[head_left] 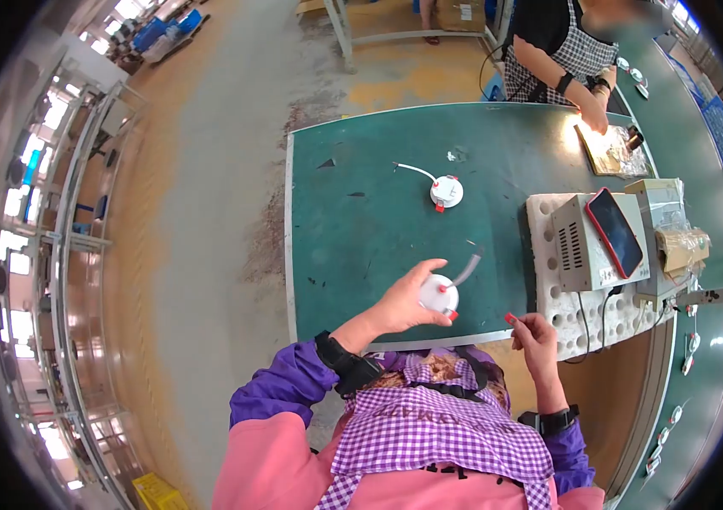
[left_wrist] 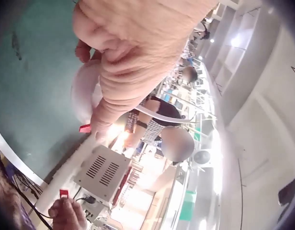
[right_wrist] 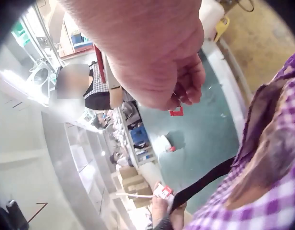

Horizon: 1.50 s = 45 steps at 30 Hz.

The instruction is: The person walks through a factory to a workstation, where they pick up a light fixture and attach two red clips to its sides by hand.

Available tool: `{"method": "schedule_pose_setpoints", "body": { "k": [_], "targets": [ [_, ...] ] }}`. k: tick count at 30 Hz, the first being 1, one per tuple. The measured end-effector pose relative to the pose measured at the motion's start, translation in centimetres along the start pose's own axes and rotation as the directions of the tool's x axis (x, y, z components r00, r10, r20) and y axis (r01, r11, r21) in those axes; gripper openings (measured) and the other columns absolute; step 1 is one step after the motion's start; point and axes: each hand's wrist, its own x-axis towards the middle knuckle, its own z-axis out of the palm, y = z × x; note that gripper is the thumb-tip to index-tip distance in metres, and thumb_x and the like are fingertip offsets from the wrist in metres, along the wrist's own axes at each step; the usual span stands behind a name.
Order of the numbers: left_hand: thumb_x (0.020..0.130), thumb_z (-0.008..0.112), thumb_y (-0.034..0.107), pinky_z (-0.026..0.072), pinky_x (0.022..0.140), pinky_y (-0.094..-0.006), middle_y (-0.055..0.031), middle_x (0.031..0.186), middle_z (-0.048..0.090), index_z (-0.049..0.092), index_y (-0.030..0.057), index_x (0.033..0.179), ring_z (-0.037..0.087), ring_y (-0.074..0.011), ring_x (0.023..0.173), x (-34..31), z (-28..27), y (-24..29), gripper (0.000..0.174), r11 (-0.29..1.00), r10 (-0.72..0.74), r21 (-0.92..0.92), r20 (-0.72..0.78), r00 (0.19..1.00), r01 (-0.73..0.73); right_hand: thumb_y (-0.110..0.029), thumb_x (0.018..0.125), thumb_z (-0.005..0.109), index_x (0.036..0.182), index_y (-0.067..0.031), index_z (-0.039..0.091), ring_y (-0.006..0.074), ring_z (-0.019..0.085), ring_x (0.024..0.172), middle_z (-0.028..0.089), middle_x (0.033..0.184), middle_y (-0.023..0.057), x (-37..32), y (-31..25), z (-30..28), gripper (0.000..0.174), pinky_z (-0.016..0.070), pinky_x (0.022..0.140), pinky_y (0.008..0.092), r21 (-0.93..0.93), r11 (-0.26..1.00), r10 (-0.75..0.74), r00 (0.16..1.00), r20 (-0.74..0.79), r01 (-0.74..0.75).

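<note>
My left hand [head_left: 400, 304] grips a round white fixture [head_left: 439, 295] by its rim above the green table's near edge; a short white cable rises from it and red clips show on it. In the left wrist view the fixture [left_wrist: 85, 91] lies beneath the fingers, a red clip at its edge. To its right, my right hand [head_left: 538, 344] pinches a small red piece [head_left: 510, 319] between thumb and fingertips, apart from the fixture; the right wrist view shows this red piece [right_wrist: 176, 111] too. A second white fixture [head_left: 446, 192] with red clips and a cable lies farther back on the table.
Grey metal boxes [head_left: 582, 246] stand on a white foam board [head_left: 546, 206] at the right, a red-edged phone [head_left: 614, 232] on top. Cables hang by the foam's near edge. Across the table another person [head_left: 561, 59] works beside a lit, foil-like pad [head_left: 608, 151].
</note>
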Motion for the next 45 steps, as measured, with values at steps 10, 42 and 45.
{"method": "schedule_pose_setpoints", "body": {
  "k": [10, 42, 45],
  "targets": [
    [0.073, 0.069, 0.005, 0.0465, 0.083, -0.0296, -0.0113, 0.107, 0.058, 0.049, -0.0027, 0.116, 0.057, -0.0172, 0.098, -2.1, -0.9, 4.4, 0.048, 0.992, -0.126, 0.020, 0.010, 0.992, 0.125, -0.005, 0.085, 0.057, 0.087, 0.0010, 0.057, 0.0055, 0.051, 0.054, 0.057, 0.067, 0.0008, -0.8, -1.0, -1.8, 0.006, 0.0408, 0.049, 0.0193, -0.053, 0.998, -0.022, 0.996, 0.083, 0.026],
    [0.063, 0.071, 0.012, 0.0462, 0.067, -0.0299, -0.0086, 0.083, 0.057, 0.063, 0.0003, 0.089, 0.057, -0.0204, 0.075, 2.2, 7.4, 8.0, 0.030, 0.976, 0.023, 0.214, 0.073, 0.997, -0.038, -0.001, 0.077, 0.061, 0.093, -0.0006, 0.059, 0.0288, 0.061, 0.067, 0.061, 0.080, 0.0129, -4.3, -9.1, 0.6, 0.016, 0.0484, 0.057, 0.0335, -0.498, 0.670, -0.563, 0.814, 0.144, 0.551],
    [0.063, 0.071, 0.011, 0.0469, 0.066, -0.0316, -0.0093, 0.083, 0.057, 0.063, 0.0015, 0.089, 0.058, -0.0226, 0.075, 2.3, 7.7, 7.7, 0.029, 0.961, 0.078, 0.260, 0.076, 0.994, -0.095, -0.001, 0.077, 0.062, 0.093, -0.0004, 0.059, 0.0290, 0.061, 0.067, 0.061, 0.079, 0.0132, -4.4, -9.0, 0.4, 0.016, 0.0486, 0.057, 0.0334, -0.516, 0.645, -0.583, 0.799, 0.144, 0.564]
  ]
}}
